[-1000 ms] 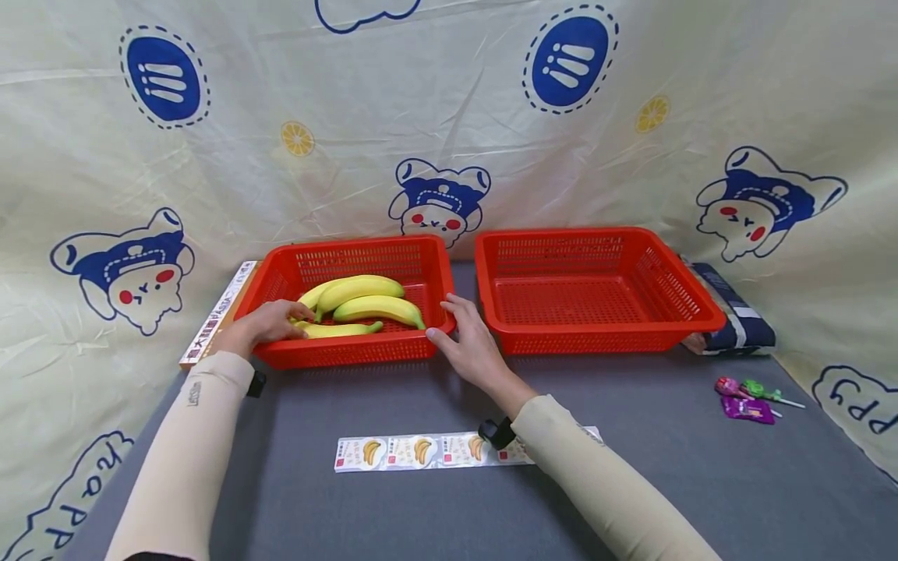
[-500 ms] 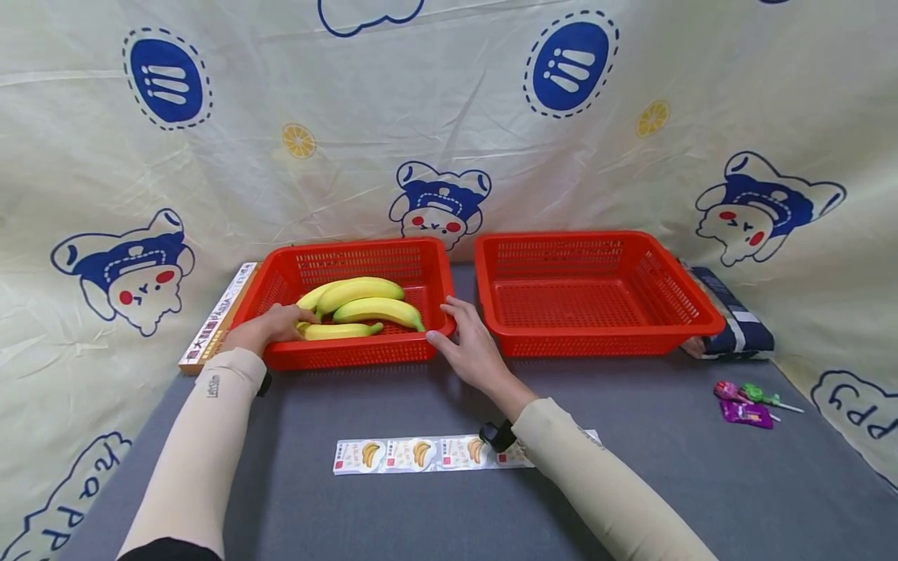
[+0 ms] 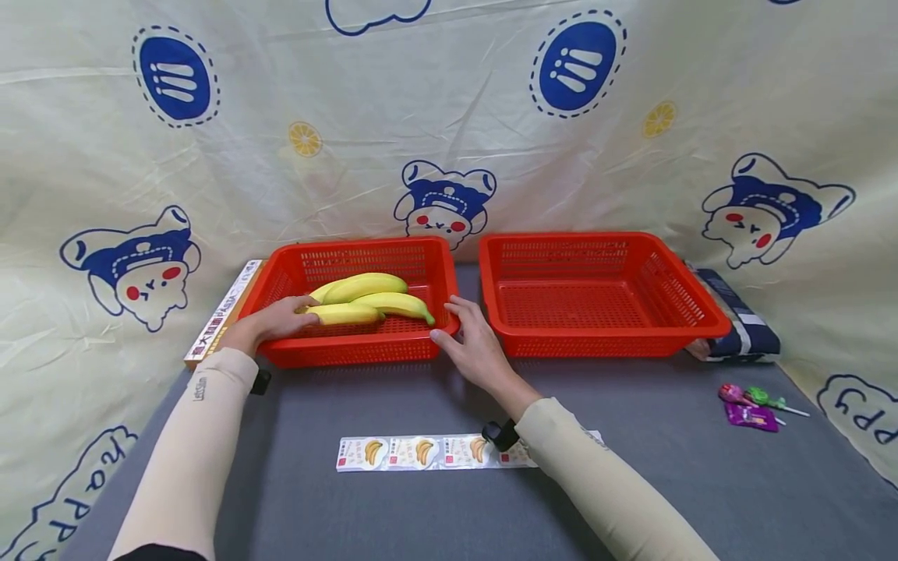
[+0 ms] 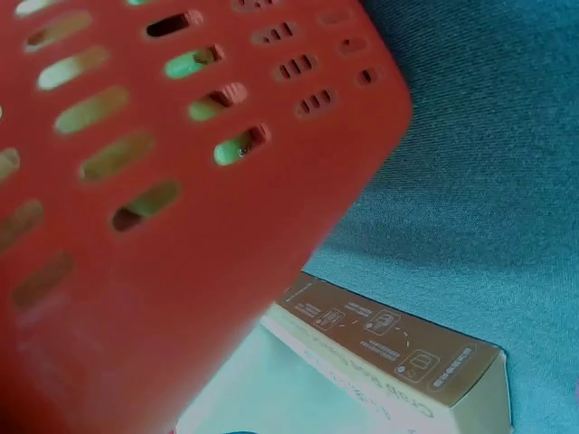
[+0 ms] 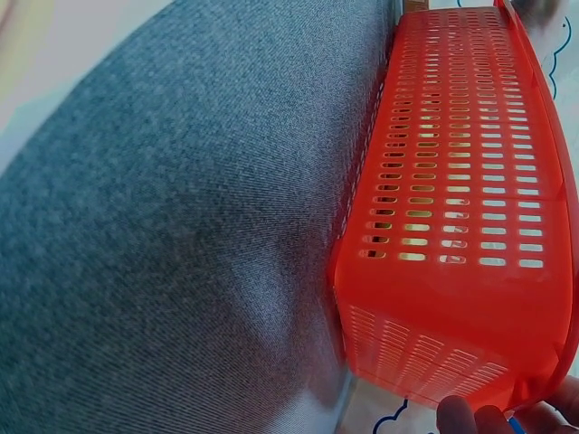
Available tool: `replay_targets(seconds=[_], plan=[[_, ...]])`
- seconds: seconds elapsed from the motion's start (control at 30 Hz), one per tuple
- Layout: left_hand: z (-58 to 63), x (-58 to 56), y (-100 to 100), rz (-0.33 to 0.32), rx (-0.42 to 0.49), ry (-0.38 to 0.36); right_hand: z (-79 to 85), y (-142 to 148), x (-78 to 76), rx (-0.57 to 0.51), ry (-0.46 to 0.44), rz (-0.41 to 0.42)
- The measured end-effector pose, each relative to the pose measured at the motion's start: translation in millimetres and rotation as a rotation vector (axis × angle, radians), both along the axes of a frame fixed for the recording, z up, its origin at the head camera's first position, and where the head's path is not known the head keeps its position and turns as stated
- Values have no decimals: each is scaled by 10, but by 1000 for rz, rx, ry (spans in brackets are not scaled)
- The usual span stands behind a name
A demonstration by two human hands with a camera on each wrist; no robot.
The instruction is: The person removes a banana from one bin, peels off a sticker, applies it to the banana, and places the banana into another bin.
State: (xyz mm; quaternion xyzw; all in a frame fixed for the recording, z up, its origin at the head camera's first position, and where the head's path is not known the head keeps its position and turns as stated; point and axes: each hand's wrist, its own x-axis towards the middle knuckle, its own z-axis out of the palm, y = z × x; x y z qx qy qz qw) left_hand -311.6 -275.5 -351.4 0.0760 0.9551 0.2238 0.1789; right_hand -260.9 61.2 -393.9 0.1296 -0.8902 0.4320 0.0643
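In the head view, the left red basket (image 3: 358, 357) holds several yellow bananas. My left hand (image 3: 277, 321) reaches over its front left rim and grips the left end of the front banana (image 3: 348, 313), which overlaps the banana (image 3: 396, 304) behind it. Farther back lies another banana (image 3: 368, 286). At the front right corner, my right hand (image 3: 473, 343) holds the basket rim, fingers along the right side and thumb at the front. The right wrist view shows its fingertips (image 5: 457, 416) against the basket's end. The left wrist view has the basket wall (image 4: 208, 235) hiding the left hand.
A second red basket (image 3: 568, 343) stands to the right, beside a dark blue package (image 3: 744, 331). A narrow box (image 3: 223, 315) leans left of the first basket. A strip of banana-printed packets (image 3: 421, 453) lies in front; lollipops (image 3: 761, 397) and a purple packet (image 3: 751, 418) lie right.
My left hand has taken hold of the front banana and raised it slightly, so it now overlaps the one behind. My right hand stays at the basket corner.
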Motion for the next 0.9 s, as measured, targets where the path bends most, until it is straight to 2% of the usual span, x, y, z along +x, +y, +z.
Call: replay_targets(seconds=[0.1,0.23,0.4,0.53,0.6,0.77,0.9], plan=[[-13,10,1,43,49,8,1,-4,3,1,-6,-3],[-25,15,4,68,112,35,1,-10,17,0,-11,-12],[-35,12,1,56,167,88,2,-12,22,0,-5,-14],[-36,-3,13,18,177,179,9,-9,12,5,-10,-11],[-33,-8,20,24,164,221,14,-6,8,4,-16,-11],[17,52,42,94,154,310,24,11,0,18,-26,-4],[127,206,94,164,239,445,41,26,-18,35,-33,16]])
